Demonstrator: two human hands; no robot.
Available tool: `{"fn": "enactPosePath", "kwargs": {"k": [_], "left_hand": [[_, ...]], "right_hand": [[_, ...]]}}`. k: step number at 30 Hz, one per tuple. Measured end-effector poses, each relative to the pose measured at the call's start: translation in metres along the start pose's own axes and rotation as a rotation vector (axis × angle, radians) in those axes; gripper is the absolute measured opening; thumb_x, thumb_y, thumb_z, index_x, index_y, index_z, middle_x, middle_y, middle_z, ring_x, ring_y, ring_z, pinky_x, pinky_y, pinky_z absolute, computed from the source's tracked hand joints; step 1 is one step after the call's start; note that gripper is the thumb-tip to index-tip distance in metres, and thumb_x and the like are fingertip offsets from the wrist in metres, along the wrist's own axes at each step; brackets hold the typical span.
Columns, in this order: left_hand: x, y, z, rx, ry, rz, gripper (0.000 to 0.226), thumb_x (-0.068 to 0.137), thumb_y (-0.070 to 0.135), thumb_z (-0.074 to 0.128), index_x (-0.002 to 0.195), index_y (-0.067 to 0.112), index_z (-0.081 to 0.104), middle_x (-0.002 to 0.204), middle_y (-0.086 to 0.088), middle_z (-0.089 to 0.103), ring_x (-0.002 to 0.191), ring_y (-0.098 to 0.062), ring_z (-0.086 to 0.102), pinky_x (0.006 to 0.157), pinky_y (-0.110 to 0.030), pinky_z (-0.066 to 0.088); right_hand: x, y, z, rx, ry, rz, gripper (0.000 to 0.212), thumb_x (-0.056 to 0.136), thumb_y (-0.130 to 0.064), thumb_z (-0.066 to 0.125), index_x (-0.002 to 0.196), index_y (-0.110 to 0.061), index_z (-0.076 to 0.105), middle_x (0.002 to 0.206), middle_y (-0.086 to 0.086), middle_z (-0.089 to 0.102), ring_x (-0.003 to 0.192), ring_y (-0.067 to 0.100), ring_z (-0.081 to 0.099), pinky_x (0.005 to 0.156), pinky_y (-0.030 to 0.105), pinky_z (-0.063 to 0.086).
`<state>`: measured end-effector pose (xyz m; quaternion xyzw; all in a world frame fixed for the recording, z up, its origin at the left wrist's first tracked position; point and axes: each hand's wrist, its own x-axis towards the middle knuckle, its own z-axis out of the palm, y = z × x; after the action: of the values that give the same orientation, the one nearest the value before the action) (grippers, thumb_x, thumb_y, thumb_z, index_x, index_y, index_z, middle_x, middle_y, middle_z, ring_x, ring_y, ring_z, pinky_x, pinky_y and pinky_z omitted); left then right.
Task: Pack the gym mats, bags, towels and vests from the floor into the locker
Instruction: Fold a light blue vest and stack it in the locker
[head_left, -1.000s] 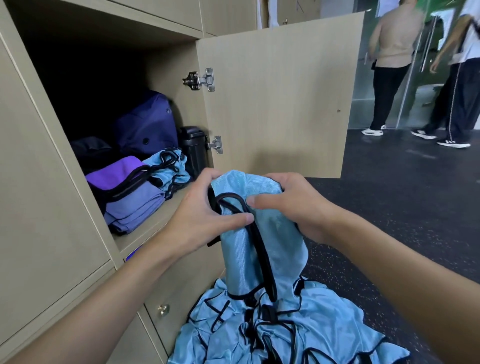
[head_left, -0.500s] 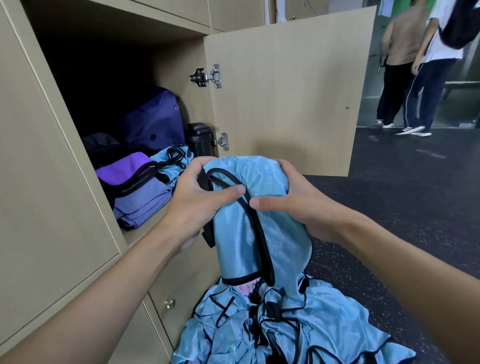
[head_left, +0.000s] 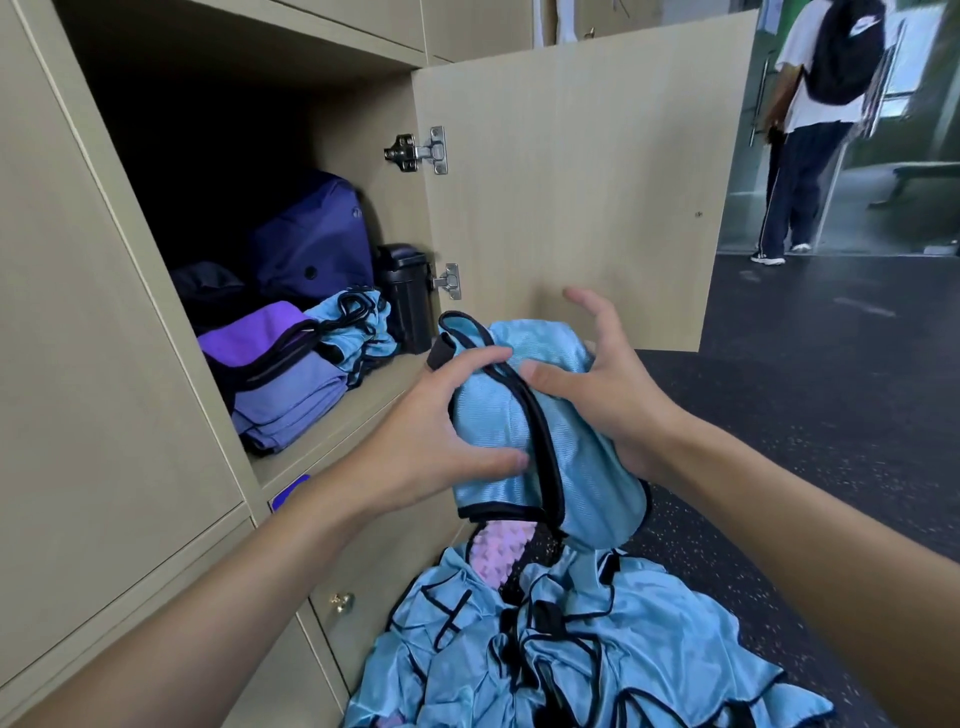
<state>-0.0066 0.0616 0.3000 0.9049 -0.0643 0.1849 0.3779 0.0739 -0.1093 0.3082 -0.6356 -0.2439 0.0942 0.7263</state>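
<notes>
I hold a folded light-blue vest with black trim (head_left: 571, 457) in front of the open locker compartment (head_left: 332, 431). My left hand (head_left: 415, 447) grips its left side, fingers curled over the fabric. My right hand (head_left: 613, 395) cups the right side with palm and thumb, its fingers spread and lifted off the cloth. Below, a pile of the same blue vests (head_left: 649, 649) lies on the floor, with a pink bumpy item (head_left: 498, 551) showing under it. Inside the locker sit folded purple vests (head_left: 280, 384), blue vests (head_left: 353, 327), a purple bag (head_left: 317, 239) and a dark bag (head_left: 208, 286).
The locker door (head_left: 571, 182) stands open to the right, just behind my hands. A black container (head_left: 405, 296) stands at the compartment's right wall. A lower locker door with a brass knob (head_left: 340, 603) is closed. A person with a backpack (head_left: 815, 130) stands by the glass doors.
My right hand has loosened, its fingers spreading off the vest. The folded vest has tilted left toward the locker, lifting clear of the pile and uncovering the pink item.
</notes>
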Motion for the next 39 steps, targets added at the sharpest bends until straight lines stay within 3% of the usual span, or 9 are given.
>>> {"fn": "enactPosePath", "kwargs": {"k": [5,11,14,20,23,26,29,34,39], "left_hand": [[0.004,-0.001,-0.002,0.04,0.035,-0.024,0.085,0.063,0.016,0.092,0.137,0.031,0.053,0.124,0.008,0.058,0.105,0.0,0.056,0.083,-0.004,0.041],[0.008,0.002,-0.009,-0.096,0.223,-0.062,0.065,0.054,0.021,0.079,0.116,0.03,0.064,0.111,0.019,0.064,0.095,0.013,0.059,0.076,-0.003,0.043],[0.006,0.005,-0.015,-0.168,0.242,-0.097,0.057,0.064,0.004,0.084,0.112,0.028,0.068,0.102,0.014,0.069,0.085,0.008,0.063,0.072,-0.011,0.051],[0.006,0.008,-0.019,-0.277,0.19,-0.124,0.041,0.073,0.005,0.084,0.103,0.029,0.069,0.089,0.013,0.073,0.081,-0.002,0.068,0.069,-0.018,0.055],[0.007,0.009,-0.022,-0.285,0.142,-0.129,0.038,0.072,0.017,0.088,0.103,0.027,0.069,0.093,0.006,0.076,0.083,-0.005,0.07,0.073,-0.023,0.058],[0.01,0.008,-0.021,-0.192,0.084,-0.122,0.048,0.064,0.036,0.09,0.106,0.03,0.066,0.115,0.0,0.066,0.096,0.001,0.064,0.082,-0.024,0.056],[0.012,0.011,-0.019,-0.107,0.116,-0.098,0.054,0.059,0.04,0.094,0.102,0.037,0.061,0.132,0.022,0.038,0.118,0.02,0.044,0.094,-0.008,0.041],[0.017,0.012,-0.011,-0.254,0.227,-0.125,0.047,0.062,0.024,0.095,0.098,0.023,0.065,0.086,0.006,0.066,0.073,-0.004,0.062,0.068,-0.026,0.056],[0.029,0.007,-0.005,-0.37,0.339,-0.219,0.044,0.067,0.022,0.092,0.101,0.017,0.065,0.097,-0.005,0.072,0.083,-0.014,0.071,0.071,-0.031,0.061]], "right_hand": [[-0.002,-0.001,-0.003,-0.054,-0.117,-0.006,0.044,0.085,-0.009,0.074,0.121,-0.03,0.059,0.11,0.006,0.067,0.078,0.013,0.071,0.066,0.028,0.058],[0.0,-0.002,-0.015,-0.322,-0.37,-0.006,0.096,0.069,-0.013,0.089,0.145,-0.037,0.036,0.13,-0.007,0.056,0.111,0.01,0.064,0.09,0.03,0.057],[0.001,0.001,-0.013,-0.459,-0.337,-0.065,0.103,0.059,-0.031,0.094,0.143,-0.043,0.035,0.134,-0.007,0.05,0.117,0.009,0.058,0.096,0.033,0.054],[0.002,0.001,-0.01,-0.412,-0.223,-0.152,0.058,0.071,-0.013,0.087,0.12,-0.028,0.059,0.109,-0.002,0.068,0.096,0.012,0.068,0.083,0.03,0.059],[0.002,0.002,-0.01,-0.442,-0.161,-0.147,0.041,0.076,-0.016,0.084,0.111,-0.022,0.063,0.111,-0.002,0.059,0.092,0.015,0.065,0.074,0.024,0.058],[0.004,0.003,-0.01,-0.354,-0.168,-0.115,0.038,0.081,-0.012,0.079,0.115,-0.017,0.063,0.115,0.004,0.067,0.1,0.021,0.068,0.084,0.033,0.059],[0.003,0.002,-0.011,-0.215,-0.211,-0.091,0.038,0.084,-0.002,0.074,0.118,-0.013,0.063,0.11,0.01,0.073,0.102,0.024,0.07,0.091,0.038,0.057],[0.006,0.003,-0.014,-0.148,-0.098,-0.059,0.053,0.085,-0.008,0.075,0.129,-0.016,0.047,0.115,0.01,0.067,0.098,0.02,0.071,0.082,0.035,0.06],[0.017,0.005,-0.008,-0.119,-0.041,-0.106,0.052,0.092,-0.015,0.068,0.132,-0.03,0.039,0.116,0.009,0.063,0.087,0.016,0.07,0.064,0.03,0.058]]}}
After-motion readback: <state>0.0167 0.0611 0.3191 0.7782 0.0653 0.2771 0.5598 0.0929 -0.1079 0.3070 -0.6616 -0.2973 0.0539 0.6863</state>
